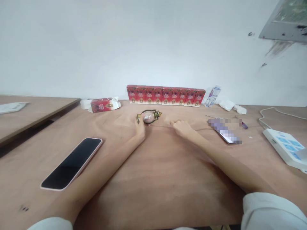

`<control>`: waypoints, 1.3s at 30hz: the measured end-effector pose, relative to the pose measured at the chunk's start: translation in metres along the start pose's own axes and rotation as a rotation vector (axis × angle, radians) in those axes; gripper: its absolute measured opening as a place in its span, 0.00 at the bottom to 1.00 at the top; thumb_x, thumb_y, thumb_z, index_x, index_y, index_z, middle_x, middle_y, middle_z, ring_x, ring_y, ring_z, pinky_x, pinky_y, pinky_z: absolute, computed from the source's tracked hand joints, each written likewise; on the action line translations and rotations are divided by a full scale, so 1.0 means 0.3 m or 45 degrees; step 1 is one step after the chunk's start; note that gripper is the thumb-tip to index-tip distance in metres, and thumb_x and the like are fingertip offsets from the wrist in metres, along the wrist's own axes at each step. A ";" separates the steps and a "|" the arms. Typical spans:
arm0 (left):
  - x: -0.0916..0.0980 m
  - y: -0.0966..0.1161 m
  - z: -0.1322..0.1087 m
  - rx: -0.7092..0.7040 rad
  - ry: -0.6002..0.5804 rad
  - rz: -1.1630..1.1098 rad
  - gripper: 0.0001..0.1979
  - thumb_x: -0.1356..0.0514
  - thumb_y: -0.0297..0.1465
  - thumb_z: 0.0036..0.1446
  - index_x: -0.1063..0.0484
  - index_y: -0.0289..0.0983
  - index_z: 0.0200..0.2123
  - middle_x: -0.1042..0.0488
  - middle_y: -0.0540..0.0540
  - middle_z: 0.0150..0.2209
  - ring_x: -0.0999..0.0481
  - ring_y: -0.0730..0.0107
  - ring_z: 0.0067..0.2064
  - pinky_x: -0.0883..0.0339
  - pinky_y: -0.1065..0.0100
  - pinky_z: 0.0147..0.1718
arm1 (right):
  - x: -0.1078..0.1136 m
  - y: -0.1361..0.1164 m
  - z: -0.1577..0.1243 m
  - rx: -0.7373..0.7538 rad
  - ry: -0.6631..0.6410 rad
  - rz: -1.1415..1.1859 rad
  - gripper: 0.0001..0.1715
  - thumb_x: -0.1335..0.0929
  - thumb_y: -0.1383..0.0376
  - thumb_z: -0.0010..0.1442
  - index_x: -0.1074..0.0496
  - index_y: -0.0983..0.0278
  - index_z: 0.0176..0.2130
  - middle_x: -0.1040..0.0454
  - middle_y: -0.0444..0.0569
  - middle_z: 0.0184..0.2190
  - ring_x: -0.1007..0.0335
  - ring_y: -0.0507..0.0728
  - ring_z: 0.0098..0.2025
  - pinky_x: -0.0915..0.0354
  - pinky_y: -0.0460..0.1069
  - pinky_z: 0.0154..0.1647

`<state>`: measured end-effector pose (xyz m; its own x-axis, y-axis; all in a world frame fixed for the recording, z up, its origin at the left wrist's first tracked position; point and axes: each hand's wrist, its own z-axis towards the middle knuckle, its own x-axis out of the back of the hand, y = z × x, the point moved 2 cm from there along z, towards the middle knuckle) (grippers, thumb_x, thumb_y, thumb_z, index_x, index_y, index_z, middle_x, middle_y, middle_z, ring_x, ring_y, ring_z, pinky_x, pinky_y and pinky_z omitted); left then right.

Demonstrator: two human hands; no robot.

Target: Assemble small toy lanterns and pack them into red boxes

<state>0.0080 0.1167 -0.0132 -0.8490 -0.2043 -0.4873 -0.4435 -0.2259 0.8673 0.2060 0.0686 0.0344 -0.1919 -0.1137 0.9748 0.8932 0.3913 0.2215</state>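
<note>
My left hand (140, 127) is closed around the base of a small bronze-coloured lantern (149, 117) with a clear globe. The lantern lies on its side, its pointed top toward the right. A short gap to the right of that tip, my right hand (181, 128) is closed, fingers curled, close to the wooden table (165, 179). Whether anything is between those fingers I cannot make out. Behind both hands stands a row of several red printed boxes (166, 95). An opened red box (102, 104) with white flaps lies to the left.
A black-screened phone (72, 163) lies beside my left forearm. On the right are a second phone (224, 131), partly blurred, a white power strip (285, 148) with its cable, a clear bottle (212, 96) and crumpled tissue (226, 104). A gap separates another table (35, 111) at left.
</note>
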 end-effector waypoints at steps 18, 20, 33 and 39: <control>-0.023 0.040 -0.038 0.300 -0.118 -0.121 0.11 0.42 0.34 0.55 0.35 0.42 0.42 0.27 0.50 0.37 0.25 0.71 0.31 0.30 0.74 0.24 | 0.035 0.044 0.034 0.052 0.691 1.847 0.19 0.34 0.50 0.55 0.31 0.64 0.34 0.29 0.43 0.23 0.31 0.51 0.25 0.32 0.48 0.29; -0.025 0.039 -0.042 0.351 -0.153 -0.126 0.09 0.42 0.34 0.55 0.34 0.40 0.40 0.26 0.49 0.35 0.25 0.72 0.29 0.30 0.74 0.23 | 0.020 0.038 0.043 0.030 0.701 1.905 0.21 0.32 0.49 0.52 0.30 0.64 0.33 0.28 0.44 0.24 0.31 0.51 0.25 0.31 0.49 0.29; -0.036 0.045 -0.059 0.418 -0.229 -0.136 0.14 0.41 0.33 0.55 0.34 0.39 0.46 0.25 0.47 0.35 0.25 0.71 0.27 0.30 0.75 0.20 | 0.008 0.038 0.052 -0.053 0.704 1.987 0.27 0.30 0.44 0.45 0.31 0.64 0.31 0.29 0.44 0.24 0.29 0.52 0.26 0.27 0.51 0.32; -0.039 0.048 -0.065 0.435 -0.297 -0.129 0.10 0.43 0.33 0.56 0.32 0.38 0.43 0.26 0.47 0.35 0.25 0.71 0.28 0.30 0.73 0.20 | -0.011 0.036 0.056 -0.099 0.679 1.976 0.26 0.30 0.44 0.46 0.33 0.63 0.30 0.30 0.43 0.24 0.29 0.51 0.25 0.27 0.51 0.32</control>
<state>0.0171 0.0973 0.0030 -0.8211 0.0327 -0.5698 -0.5643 0.1033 0.8191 0.2095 0.0885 0.0341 0.9914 0.0308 0.1272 0.1059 0.3822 -0.9180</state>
